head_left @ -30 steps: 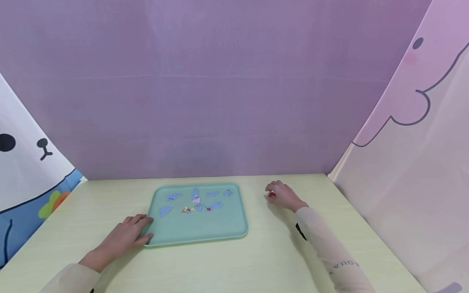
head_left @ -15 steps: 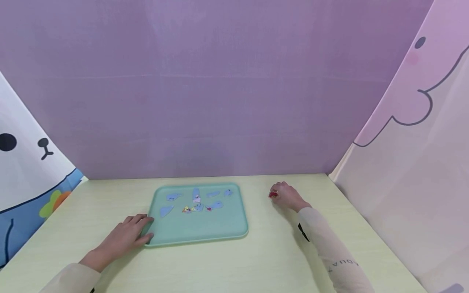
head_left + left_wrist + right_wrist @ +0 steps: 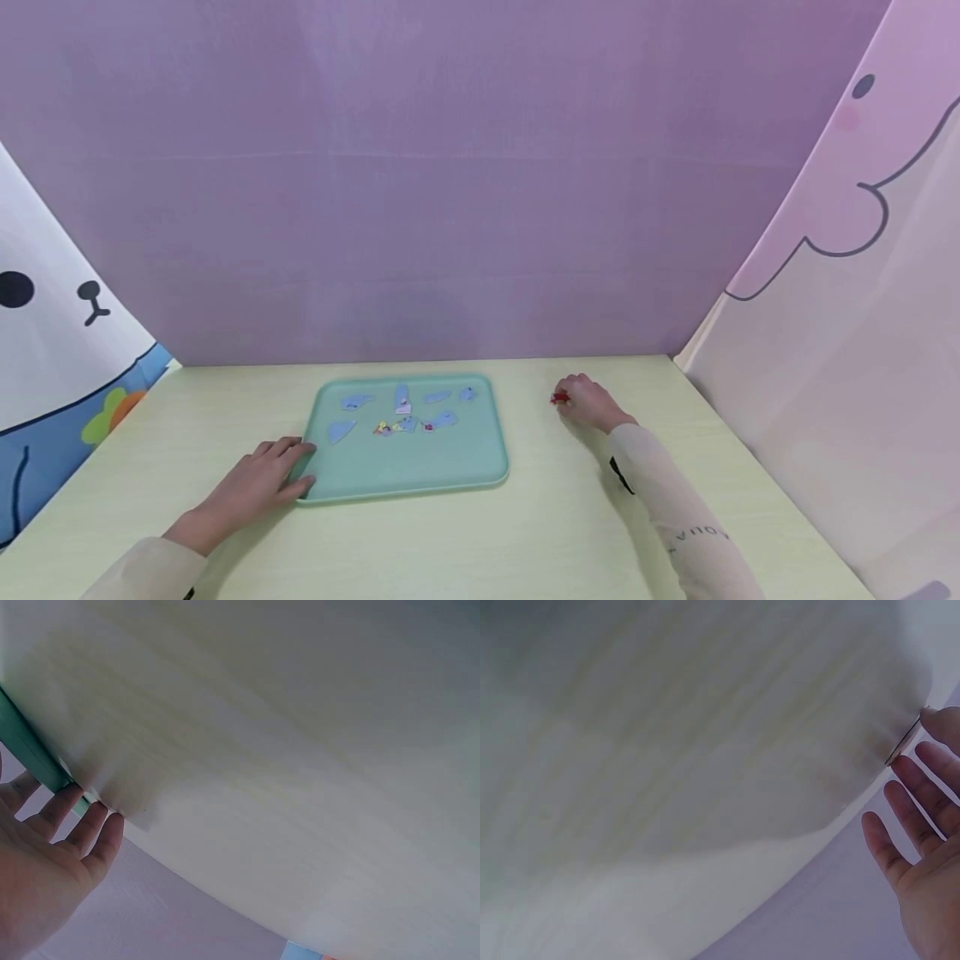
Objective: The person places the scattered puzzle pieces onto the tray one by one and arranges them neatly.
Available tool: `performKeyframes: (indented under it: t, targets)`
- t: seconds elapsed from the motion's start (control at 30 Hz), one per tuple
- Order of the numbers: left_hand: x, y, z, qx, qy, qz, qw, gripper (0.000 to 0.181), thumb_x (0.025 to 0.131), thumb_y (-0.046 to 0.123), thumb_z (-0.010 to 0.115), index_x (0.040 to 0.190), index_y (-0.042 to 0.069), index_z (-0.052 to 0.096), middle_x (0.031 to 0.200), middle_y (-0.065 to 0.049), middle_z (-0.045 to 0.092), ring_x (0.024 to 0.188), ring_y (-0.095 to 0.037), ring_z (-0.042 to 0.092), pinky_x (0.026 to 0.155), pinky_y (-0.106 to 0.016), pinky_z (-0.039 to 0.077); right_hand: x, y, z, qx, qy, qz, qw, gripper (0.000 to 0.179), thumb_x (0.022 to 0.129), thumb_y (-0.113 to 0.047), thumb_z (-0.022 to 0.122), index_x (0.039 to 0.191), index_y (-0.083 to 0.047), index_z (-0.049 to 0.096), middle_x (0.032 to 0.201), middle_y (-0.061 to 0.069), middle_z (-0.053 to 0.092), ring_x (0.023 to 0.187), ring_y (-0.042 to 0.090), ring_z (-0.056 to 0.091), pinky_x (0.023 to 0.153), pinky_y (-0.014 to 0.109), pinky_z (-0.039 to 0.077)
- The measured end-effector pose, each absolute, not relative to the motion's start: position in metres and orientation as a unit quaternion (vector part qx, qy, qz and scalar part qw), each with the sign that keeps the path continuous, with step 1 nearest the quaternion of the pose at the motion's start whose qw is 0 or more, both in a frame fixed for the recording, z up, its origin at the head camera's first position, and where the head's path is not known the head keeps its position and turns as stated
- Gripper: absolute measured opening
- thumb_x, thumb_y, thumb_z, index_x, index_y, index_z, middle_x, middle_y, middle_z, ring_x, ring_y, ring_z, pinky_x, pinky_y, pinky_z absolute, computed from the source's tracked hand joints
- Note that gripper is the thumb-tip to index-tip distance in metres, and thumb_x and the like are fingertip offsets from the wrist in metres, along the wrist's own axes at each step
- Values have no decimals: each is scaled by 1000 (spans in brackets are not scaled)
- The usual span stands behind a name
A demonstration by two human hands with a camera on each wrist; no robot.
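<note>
A mint-green tray (image 3: 408, 477) lies on the table, with several flat, irregular blue pieces on it, such as a plain triangular piece (image 3: 341, 431) and one with a pink figure (image 3: 402, 400). My left hand (image 3: 258, 483) rests against the tray's left rim, thumb by its near corner; in the left wrist view its fingertips touch the green edge (image 3: 34, 750). Right of the tray, my right hand (image 3: 591, 402) pinches a small red piece (image 3: 559, 398) low over the table. The right wrist view shows this thin piece (image 3: 906, 742) edge-on between thumb and fingers.
The pale wooden table (image 3: 465, 542) ends at a purple backdrop (image 3: 450, 208). Cartoon-printed curtains stand at both sides, a white and blue one (image 3: 67, 350) on the left and a pink and white one (image 3: 847, 333) on the right.
My right hand has shifted slightly right with the red piece and turned a little, then stayed nearly still. The left hand and tray keep their places.
</note>
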State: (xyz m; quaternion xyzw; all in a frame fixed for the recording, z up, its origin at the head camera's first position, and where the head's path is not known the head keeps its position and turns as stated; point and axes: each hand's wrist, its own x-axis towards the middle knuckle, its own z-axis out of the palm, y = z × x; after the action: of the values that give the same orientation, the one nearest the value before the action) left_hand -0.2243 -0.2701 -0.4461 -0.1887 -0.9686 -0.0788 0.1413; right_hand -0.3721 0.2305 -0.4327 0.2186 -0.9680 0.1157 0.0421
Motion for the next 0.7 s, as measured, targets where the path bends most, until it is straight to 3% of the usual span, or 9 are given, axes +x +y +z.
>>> performKeyframes:
  t: [0.7]
  targets:
    - [-225,-270,-447,-186,-969,-77,143,43,81,33,66,114,6,59,116,-17,57,100,-40,55,71,-53,47,-377,227,-434,209,-969,122,41,16,81,-9,66,97,-6,65,94,5,62,90,21,53,81,39,47]
